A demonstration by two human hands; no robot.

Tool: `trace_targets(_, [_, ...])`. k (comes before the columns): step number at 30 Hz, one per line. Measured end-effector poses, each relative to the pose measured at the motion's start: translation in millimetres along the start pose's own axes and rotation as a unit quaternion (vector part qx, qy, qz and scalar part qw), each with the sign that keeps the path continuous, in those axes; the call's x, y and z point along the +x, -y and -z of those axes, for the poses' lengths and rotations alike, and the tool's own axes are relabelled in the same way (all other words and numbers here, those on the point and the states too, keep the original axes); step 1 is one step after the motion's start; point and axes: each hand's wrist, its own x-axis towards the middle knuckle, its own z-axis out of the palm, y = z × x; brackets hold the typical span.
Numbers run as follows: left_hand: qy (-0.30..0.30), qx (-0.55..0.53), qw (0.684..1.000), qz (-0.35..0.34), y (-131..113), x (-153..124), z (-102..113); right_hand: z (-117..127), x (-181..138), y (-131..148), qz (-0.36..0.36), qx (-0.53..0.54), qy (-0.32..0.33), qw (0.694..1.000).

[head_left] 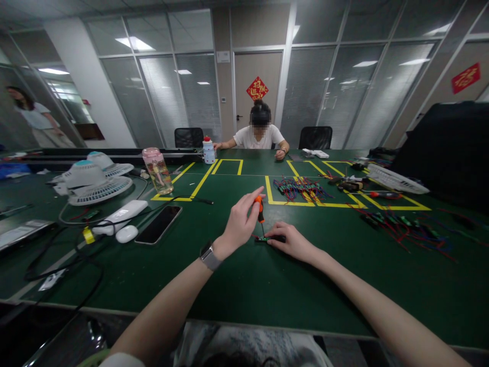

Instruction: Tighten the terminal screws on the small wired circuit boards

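In the head view, my left hand (240, 220) grips an orange and black screwdriver (259, 204), held upright with its thin shaft pointing down. The tip meets a small green circuit board (261, 239) that lies on the green table. My right hand (288, 240) pinches the board's right side, its fingers pressed around a dark part there. Where exactly the tip touches is too small to make out.
Beyond my hands lies a heap of green boards with red and blue wires (301, 188) inside yellow tape. More wired boards (405, 227) are at right. A phone (159, 224), white fans (95, 181), cables and a pink-lidded bottle (158, 171) stand left. A person (260, 133) sits opposite.
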Motion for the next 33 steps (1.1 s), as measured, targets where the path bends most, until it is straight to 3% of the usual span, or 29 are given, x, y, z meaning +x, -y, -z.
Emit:
trace_targets(6, [-0.055,0.076,0.996,-0.001,-1.1,-0.2,0.8,-2.7,-0.8,-1.3,-0.001,-0.006,-0.015,1.000])
trace_targets(10, [-0.031,0.027,0.999,-0.003,-2.9,-0.1,1.4,-3.7,-0.7,-2.0,-0.001,0.007,-0.021,1.000])
trace_targets(16, [-0.060,0.037,0.997,-0.014,-4.4,0.3,0.3,-3.8,-0.8,-2.3,-0.004,0.018,-0.016,1.000])
trace_targets(22, [-0.028,-0.014,0.999,-0.013,-2.9,-1.8,-2.0,-2.7,-0.2,-1.3,-0.001,0.022,-0.012,1.000])
trace_targets(26, [-0.066,0.040,0.997,-0.009,-2.9,-2.3,-3.0,-1.5,-0.3,0.3,-0.006,0.008,-0.010,1.000])
trace_targets(31, [-0.024,0.008,1.000,-0.005,-1.9,-0.6,-1.3,-2.5,-0.7,-0.4,-0.002,0.006,-0.010,1.000])
trace_targets(33, [-0.037,0.011,0.999,-0.004,-1.2,-0.4,-1.0,-2.5,-0.7,0.4,-0.006,0.002,-0.008,1.000])
